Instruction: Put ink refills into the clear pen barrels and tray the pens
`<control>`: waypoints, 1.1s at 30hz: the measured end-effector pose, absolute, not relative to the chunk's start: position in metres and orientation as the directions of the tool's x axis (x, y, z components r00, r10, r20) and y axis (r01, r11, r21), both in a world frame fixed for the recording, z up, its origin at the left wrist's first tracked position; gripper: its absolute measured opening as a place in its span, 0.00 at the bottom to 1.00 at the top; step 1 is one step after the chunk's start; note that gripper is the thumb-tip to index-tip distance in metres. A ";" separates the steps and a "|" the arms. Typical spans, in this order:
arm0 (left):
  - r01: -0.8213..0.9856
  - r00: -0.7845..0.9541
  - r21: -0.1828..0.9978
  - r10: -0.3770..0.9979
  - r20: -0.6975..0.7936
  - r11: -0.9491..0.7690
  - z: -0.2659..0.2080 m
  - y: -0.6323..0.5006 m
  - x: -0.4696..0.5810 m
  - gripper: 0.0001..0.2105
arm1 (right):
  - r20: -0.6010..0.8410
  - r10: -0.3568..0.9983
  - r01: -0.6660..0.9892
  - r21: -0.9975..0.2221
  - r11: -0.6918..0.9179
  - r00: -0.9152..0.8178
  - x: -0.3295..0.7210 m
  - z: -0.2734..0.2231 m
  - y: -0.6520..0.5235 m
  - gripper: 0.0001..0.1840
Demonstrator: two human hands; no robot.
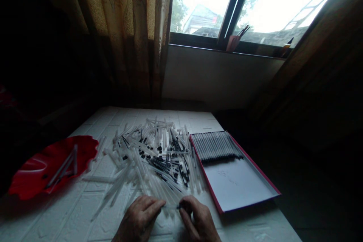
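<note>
My left hand and my right hand face each other at the near part of the table, fingers pinched. A clear pen with dark ends spans the gap between them, slightly blurred. My left thumb and fingers close on one end, and my right fingertips close on the other, where a black piece shows. Just beyond lies a heap of clear pen barrels, mixed with black ink refills and small black caps.
To the right, a shallow red-edged box holds a row of pens in its far half. A red scalloped dish with a few barrels sits at the left. Beyond the white table are a curtain and a window.
</note>
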State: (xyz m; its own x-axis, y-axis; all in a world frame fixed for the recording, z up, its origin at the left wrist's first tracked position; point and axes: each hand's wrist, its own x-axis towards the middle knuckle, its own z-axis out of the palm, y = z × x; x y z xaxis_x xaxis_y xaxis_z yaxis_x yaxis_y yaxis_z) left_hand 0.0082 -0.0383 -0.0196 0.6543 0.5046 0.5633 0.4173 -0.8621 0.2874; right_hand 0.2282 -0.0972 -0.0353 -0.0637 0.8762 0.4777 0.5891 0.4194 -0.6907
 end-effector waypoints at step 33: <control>0.394 0.679 0.298 0.494 0.543 -0.869 -0.022 -0.039 0.009 0.14 | 0.505 0.861 0.628 -0.651 0.427 -0.063 0.229 -0.055 -0.101 0.14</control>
